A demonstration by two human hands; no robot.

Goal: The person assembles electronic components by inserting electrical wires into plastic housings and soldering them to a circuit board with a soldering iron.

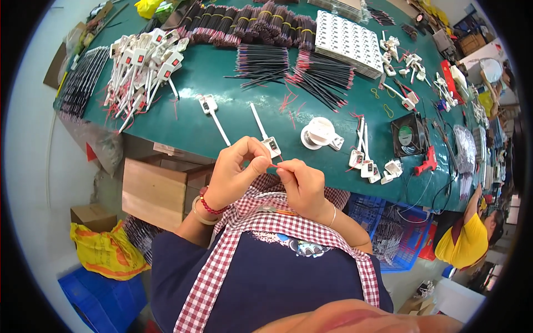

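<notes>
At the near edge of the green table, my left hand [234,169] and my right hand [305,186] are both closed in a pinch. Between their fingertips runs a thin red wire [273,165]. Just beyond lies a white switch housing [271,145] with a dark opening and a white stem, close to my left fingers; whether the wire joins it I cannot tell. Another white housing [209,104] lies farther left, its stem pointing toward my left hand. To the right of the hands stands a white spool [319,132].
A heap of white housings with red switches [145,64] lies at left. Black wire bundles [261,23] and white trays [347,41] fill the back. At right are a fan [409,135], a red glue gun [426,162] and a person in yellow [463,241]. A cardboard box [154,191] stands below.
</notes>
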